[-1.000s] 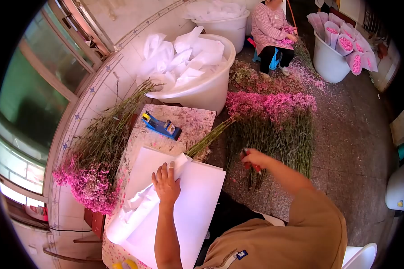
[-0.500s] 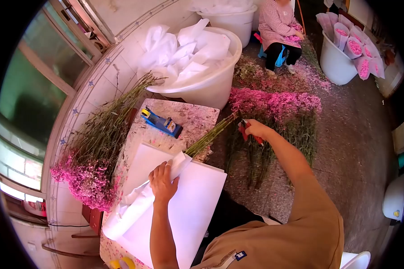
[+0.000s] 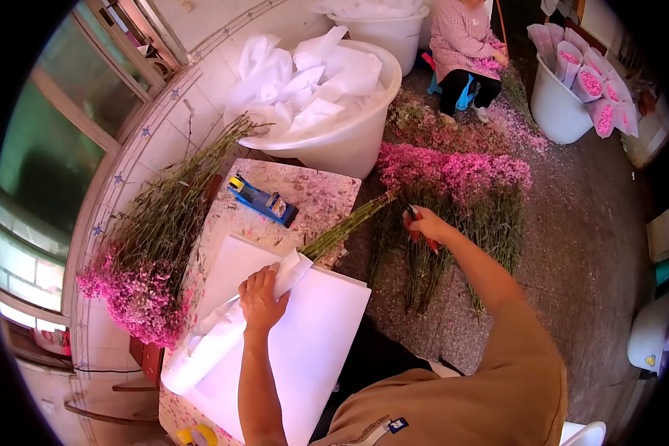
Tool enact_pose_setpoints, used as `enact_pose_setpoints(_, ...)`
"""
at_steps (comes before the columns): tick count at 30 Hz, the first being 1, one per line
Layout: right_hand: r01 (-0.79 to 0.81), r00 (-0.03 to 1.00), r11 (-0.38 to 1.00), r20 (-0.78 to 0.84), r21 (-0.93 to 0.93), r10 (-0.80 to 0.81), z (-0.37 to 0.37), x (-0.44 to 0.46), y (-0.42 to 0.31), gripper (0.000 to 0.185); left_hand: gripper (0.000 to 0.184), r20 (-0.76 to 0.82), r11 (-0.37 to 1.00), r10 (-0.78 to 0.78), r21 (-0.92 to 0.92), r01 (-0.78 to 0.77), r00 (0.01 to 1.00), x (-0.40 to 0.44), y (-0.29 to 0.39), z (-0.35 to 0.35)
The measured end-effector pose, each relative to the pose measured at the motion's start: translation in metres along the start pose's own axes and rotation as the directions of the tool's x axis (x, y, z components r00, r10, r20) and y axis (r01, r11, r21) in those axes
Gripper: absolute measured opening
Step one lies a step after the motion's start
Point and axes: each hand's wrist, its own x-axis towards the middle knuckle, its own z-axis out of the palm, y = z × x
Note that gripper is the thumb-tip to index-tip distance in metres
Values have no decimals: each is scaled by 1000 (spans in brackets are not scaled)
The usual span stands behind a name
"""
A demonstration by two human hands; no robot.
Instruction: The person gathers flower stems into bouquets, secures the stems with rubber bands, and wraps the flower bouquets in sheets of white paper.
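Observation:
My left hand [image 3: 263, 299] presses its fingers round a white paper roll [image 3: 227, 334], which lies slantwise over a stack of white sheets [image 3: 308, 327]. Out of the roll's upper end sticks a bunch of green stems [image 3: 347, 228]; the flower heads inside are hidden. In my right hand [image 3: 432, 225] is a pair of red-handled pruning shears [image 3: 432, 243], held a little to the right of the stem tips and apart from them. Below the shears, pink flowers [image 3: 453, 172] with long stems lie in a row on the floor.
A blue tape dispenser [image 3: 264, 202] sits on the speckled table [image 3: 323, 178]. Loose pink flowers [image 3: 137, 305] lean at its left. Behind stands a white tub [image 3: 342, 152] of wrapping sheets. A seated person [image 3: 461, 44] holds flowers; another tub [image 3: 561, 111] carries wrapped bouquets.
My right hand has drawn the shears away from the stem ends, to the right and down. My left hand stays on the paper roll. The whole view has shifted slightly.

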Motion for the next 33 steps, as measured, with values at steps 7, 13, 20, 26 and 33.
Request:
enact_pose_setpoints(7,101,994,878,11,-468,-108,-1,23,-19,11,67,-14,1000,-17,-22,17,1000,-2,-1,-1)
enact_pose_setpoints(13,97,953,992,-280,-82,-117,16,-23,-11,12,71,23,998,-17,-54,18,1000,-2,0,-4)
enact_pose_setpoints(20,201,874,841,295,501,-385,180,-89,-38,43,37,-375,825,-102,-550,-133,921,-55,38,16)
enact_pose_setpoints(26,-21,680,948,699,316,-219,321,-130,-39,76,24,-69,477,-579,-837,269,813,-162,51,-24)
enact_pose_setpoints(33,103,517,995,853,16,-68,365,-157,-33,75,36,-189,261,-963,-839,478,193,-349,-89,-66)
